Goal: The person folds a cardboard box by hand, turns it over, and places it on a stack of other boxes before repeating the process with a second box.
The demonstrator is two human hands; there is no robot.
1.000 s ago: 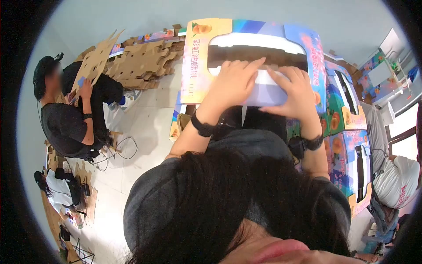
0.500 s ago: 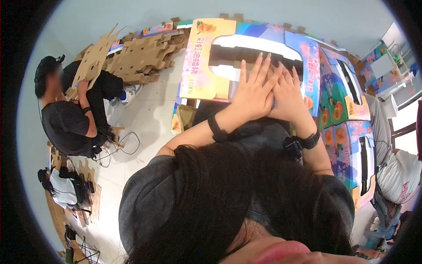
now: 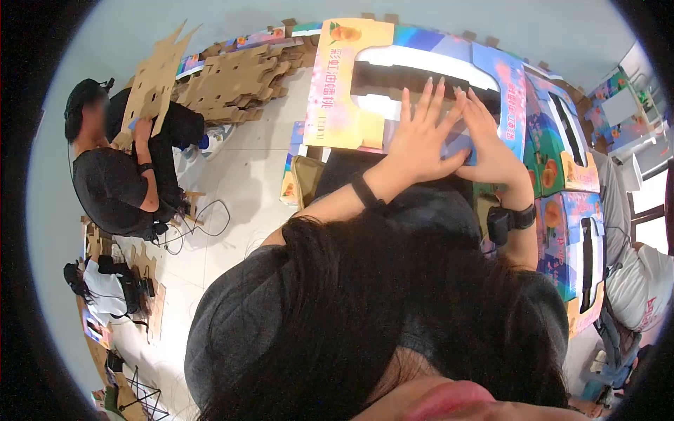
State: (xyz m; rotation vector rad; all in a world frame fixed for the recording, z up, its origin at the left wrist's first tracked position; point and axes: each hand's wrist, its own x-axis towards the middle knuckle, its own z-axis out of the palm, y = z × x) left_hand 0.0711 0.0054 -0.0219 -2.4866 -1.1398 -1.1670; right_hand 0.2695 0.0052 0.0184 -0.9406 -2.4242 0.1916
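Note:
A colourful printed fruit carton (image 3: 345, 126) lies in front of me, with peaches on its yellow corner and a white top panel around a dark cut-out strip. My left hand (image 3: 427, 133) rests over the carton's near half, fingers stretched out and pointing away from me. Beside it, my right hand (image 3: 491, 140) has its fingers extended too, their tips leaning toward the left hand's fingers. Neither hand grips anything. Whether the palms press on the carton cannot be made out. Each wrist wears a black band.
More printed cartons (image 3: 583, 179) are stacked to my right. Flattened brown cardboard (image 3: 232, 81) is piled at the back left. A seated person in black (image 3: 109, 186) holds a cardboard sheet (image 3: 151, 84) there. Another person (image 3: 105, 288) sits farther behind, near cables on the floor.
The view has shifted slightly, so the carton sits farther right. My right hand has turned and its thumb has spread from the fingers. The seated person's cardboard sheet is now more upright.

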